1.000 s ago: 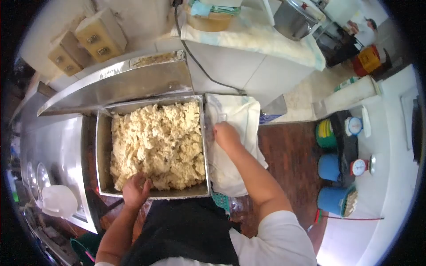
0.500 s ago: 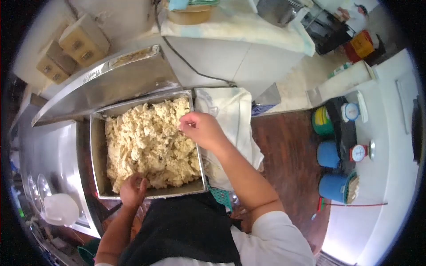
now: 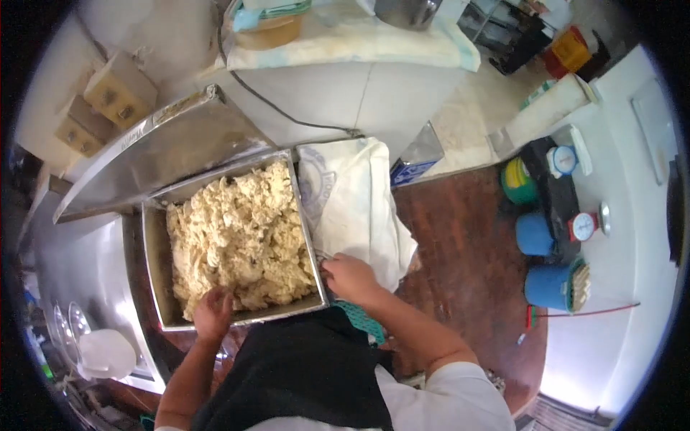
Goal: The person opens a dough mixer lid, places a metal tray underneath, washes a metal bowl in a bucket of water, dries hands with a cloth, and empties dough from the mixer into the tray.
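A deep rectangular metal pan [image 3: 307, 237] in front of me is heaped with pale, lumpy dough [image 3: 241, 230]. My left hand [image 3: 213, 314] is at the pan's near side, its fingers over the dough, loosely bent and apart, with nothing visible in them. Just outside the pan's right rim, my right hand [image 3: 350, 279] has its fingers closed at the edge of a white cloth [image 3: 345, 197] bearing a faded round stamp. Its fingertips are partly hidden beside the rim.
A curved steel guard [image 3: 165, 147] rises behind the pan. At left, a white plastic jug [image 3: 108, 353] stands on a steel surface [image 3: 90, 251]. Blue buckets [image 3: 550, 286] and a red scale [image 3: 583, 226] line the right wall. Another person [image 3: 555, 14] is far off at top right.
My right hand has come away from above the dough, down and toward me, to the cloth beside the rim. My left hand stays near the same spot. The view has shifted slightly.
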`<state>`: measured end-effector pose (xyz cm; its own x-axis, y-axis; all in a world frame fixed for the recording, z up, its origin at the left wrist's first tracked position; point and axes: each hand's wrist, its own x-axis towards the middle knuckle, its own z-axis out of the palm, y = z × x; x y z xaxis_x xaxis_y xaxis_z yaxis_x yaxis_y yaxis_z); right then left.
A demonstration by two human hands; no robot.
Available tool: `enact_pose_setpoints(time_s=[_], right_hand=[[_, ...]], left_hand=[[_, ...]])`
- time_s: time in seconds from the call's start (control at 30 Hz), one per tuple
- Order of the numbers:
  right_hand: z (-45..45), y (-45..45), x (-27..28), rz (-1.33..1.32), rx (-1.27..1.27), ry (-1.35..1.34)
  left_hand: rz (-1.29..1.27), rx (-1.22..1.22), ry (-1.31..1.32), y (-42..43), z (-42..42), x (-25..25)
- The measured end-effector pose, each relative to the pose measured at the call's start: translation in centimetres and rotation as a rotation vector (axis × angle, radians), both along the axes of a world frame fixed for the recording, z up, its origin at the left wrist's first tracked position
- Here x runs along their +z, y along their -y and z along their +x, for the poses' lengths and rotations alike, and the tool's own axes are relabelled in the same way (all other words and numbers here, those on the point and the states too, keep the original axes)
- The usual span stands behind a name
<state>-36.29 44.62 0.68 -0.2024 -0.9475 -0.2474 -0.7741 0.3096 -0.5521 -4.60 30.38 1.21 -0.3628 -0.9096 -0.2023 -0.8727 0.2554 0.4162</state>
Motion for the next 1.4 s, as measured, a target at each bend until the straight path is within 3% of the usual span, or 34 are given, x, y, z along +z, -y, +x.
enact_pose_setpoints(time_s=[0.17,0.27,0.37,0.47,0.57,0.67,0.77,0.97,1.1,1.17,1.4], right_hand=[[0.3,0.5,0.0,0.084,0.008,-0.045],[-0.1,0.6,0.0,0.054,0.07,-0.037],[0.0,0.4,-1.2,-0.083,-0.02,0.007],[-1.9,0.3,-0.1,-0.122,-0.242,0.356],[-4.2,-0.8,-0.3,-0.133,-0.271,0.275],[-4.2,-1.6,-0.3,0.02,-0.186,0.176],[-2.8,-2.3,-1.5,-0.103,-0.161,0.067],[-1.2,-2.0,1.4,-0.023,-0.029,0.048],[-0.4,-1.7,0.6,0.099,0.086,-0.084],[0.1,-2.1,-1.1,0.105,0.195,-0.151],[-1.1,-0.7,0.2,0.111,0.07,-0.087]], left_hand=[[-0.021,0.009,0.007,0.0,0.2,-0.3],[-0.019,0.041,0.021,-0.2,0.1,-0.2],[-0.017,0.05,0.0,-0.3,0.1,-0.1],[-0.026,0.037,-0.029,-0.3,0.2,-0.2],[-0.034,0.032,-0.044,-0.3,0.1,-0.1],[-0.007,0.042,-0.043,-0.2,-0.3,0.4],[-0.023,0.031,-0.041,-0.2,0.0,0.0],[0.006,0.081,-0.069,-0.2,0.1,0.0],[0.015,0.073,-0.046,-0.3,-0.9,1.5],[-0.009,0.063,-0.037,-0.1,0.2,-0.5],[-0.059,0.018,-0.078,-0.1,0.0,0.1]])
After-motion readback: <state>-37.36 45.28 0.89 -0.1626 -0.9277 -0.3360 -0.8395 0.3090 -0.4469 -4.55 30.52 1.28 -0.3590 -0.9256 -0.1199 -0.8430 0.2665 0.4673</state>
